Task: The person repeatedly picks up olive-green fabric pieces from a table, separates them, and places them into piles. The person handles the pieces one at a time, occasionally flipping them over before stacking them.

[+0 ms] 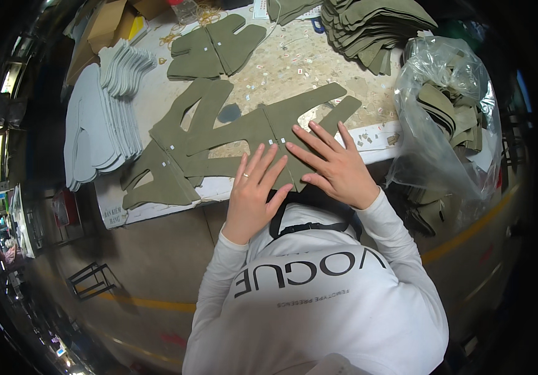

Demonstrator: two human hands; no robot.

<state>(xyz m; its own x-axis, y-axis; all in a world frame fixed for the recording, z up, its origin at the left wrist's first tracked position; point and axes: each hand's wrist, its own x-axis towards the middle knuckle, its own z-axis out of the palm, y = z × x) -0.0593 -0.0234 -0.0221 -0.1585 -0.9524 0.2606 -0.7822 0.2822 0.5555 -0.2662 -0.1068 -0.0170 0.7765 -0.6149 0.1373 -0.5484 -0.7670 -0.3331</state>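
Observation:
Flat on the table in front of me lies an olive-green cut piece [253, 125] with long strap-like arms and a line down its middle. My left hand [250, 200], a ring on one finger, rests on its near edge with fingers spread. Also spread flat, my right hand [339, 167] presses on the right part of it. Small white stickers sit beside the middle line, between my hands. A similar olive piece [172, 156] lies to the left, partly overlapped. Farther back is a pile of olive pieces [209, 53], also with small stickers.
Stacked pale grey-white pieces [94, 134] stand at the table's left edge. A large olive stack [369, 31] is at the back right. A clear plastic bag [444, 62] holding olive pieces hangs over the right edge. Cardboard boxes [109, 28] are back left; small labels dot the tabletop [275, 59].

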